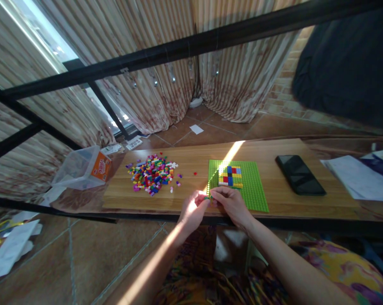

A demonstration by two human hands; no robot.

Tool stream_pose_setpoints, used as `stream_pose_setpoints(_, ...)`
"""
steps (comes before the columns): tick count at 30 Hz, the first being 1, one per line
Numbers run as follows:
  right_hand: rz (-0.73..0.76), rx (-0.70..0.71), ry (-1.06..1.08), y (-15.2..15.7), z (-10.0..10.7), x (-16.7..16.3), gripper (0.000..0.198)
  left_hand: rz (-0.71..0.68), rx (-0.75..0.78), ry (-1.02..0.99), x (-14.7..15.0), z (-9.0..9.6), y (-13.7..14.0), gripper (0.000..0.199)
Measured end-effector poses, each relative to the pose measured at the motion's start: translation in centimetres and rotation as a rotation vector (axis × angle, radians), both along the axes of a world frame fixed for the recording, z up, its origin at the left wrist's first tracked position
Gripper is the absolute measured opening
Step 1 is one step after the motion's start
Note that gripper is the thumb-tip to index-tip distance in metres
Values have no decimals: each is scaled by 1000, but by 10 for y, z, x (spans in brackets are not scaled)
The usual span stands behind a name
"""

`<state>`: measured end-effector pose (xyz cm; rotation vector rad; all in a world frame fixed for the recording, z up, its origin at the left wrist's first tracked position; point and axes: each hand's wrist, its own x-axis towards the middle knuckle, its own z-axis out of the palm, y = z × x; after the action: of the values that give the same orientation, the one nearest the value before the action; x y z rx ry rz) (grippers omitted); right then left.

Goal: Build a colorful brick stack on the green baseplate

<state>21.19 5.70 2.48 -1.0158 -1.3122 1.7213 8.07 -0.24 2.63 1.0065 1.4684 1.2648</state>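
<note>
My left hand (194,208) and my right hand (230,203) meet fingertip to fingertip over the near left corner of a green baseplate (255,192). Both are pinched closed around small toy bricks (207,198), green and perhaps another colour; the fingers hide most of them. Just beyond my right hand, a patch of red, blue, yellow and white bricks (230,176) is fixed on the plate. To the left lies a heap of loose mixed-colour bricks (151,173), with a single red brick (195,173) between heap and plate.
A black phone or tablet (300,174) lies right of the plate, with papers (363,176) beyond it. At the table's left end a clear plastic box (80,167) with an orange label lies on its side. A black metal bar (166,51) crosses above the table (179,148).
</note>
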Motion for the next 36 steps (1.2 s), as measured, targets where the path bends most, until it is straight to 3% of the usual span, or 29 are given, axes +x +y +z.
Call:
stream_pose_setpoints(6,-19,188,-163,12,-15,-23,22,91,-53,51,-21,0,-11,18)
stream_pose_setpoints(11,112,308,-31,21,-10,-50,33,130,-64,19,-31,-2,-18,16)
stream_pose_setpoints(13,93,330,-54,22,-10,-52,34,162,-60,-9,-33,-3,-18,18)
stream_pose_setpoints(18,132,381,-176,19,-13,-35,21,231,-11,-54,-33,-5,-14,23)
stream_pose_setpoints(30,131,490,-309,1,0,-8,18,140,-46,-86,-5,6,-4,20)
stream_pose_setpoints(33,73,550,-331,7,4,9,17,77,-9,-58,4,3,0,18)
stream_pose_setpoints(36,-92,635,-405,23,10,37,18,22,38,120,9,0,4,24)
